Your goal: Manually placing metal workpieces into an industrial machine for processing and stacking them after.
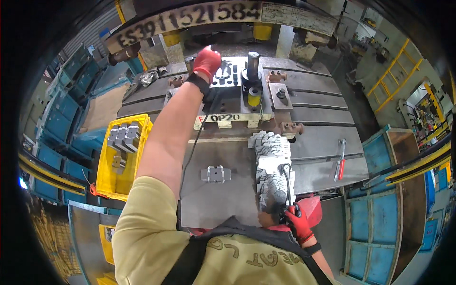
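Note:
My left hand [208, 61], in a red glove, reaches far forward over the left part of the press die [228, 78]. Its fingers are curled closed, and what they hold, if anything, is hidden. Close to my body, my right hand [299, 222], also red-gloved, grips a long dark hand tool with a round head [288, 183]. That head rests over a pile of flat grey metal blanks [271, 147]. On the bare steel plate between my arms lies one formed metal part [216, 174]. A dark cable runs beside my left forearm.
Left of my arm stands a yellow bin [107, 175] holding several formed parts [127, 135]. A red-handled tool [340, 164] lies on the slotted press bed [320, 130] at right. The upper press beam [190, 21] spans the far side; a dark post [252, 66] rises from the die.

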Tool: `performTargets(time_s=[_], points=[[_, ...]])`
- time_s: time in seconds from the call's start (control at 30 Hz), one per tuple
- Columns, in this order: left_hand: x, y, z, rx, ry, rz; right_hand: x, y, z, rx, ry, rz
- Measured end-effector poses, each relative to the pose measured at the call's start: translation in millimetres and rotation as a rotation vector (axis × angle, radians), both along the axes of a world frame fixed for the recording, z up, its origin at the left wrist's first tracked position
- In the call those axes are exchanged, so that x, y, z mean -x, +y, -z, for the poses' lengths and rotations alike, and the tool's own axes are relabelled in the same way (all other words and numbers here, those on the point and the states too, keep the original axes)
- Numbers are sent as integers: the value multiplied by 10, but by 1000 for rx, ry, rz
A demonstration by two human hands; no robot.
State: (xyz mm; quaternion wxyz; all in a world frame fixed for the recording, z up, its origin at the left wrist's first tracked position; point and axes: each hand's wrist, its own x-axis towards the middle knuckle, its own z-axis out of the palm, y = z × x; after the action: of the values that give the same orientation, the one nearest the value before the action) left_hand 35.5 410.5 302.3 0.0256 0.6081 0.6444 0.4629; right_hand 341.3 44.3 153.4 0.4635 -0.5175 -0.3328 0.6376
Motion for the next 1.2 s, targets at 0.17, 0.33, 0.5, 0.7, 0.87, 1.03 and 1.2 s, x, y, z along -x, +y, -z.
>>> performTargets(time_s=[0.17,0.33,0.5,0.7,0.87,1.03,1.2], points=[[48,-390,-62,-60,-196,352,21,-1,-78,63,-23,24],[18,-1738,217,247,-761,635,-49,-4,64,36,81,42],[289,-2473,1200,452,-837,417,-38,-5,5,53,-12,-1],[242,-2733,1840,357,-116,94,6,126,-222,111,49,-174],[85,-2656,1826,347,82,-7,45,456,-390,54,121,-298],[42,-2693,1752,365,37,-39,318,995,-816,24,154,-400],[117,-2781,1839,138,-143,41,653,1646,-1115,-569,-164,-494]])
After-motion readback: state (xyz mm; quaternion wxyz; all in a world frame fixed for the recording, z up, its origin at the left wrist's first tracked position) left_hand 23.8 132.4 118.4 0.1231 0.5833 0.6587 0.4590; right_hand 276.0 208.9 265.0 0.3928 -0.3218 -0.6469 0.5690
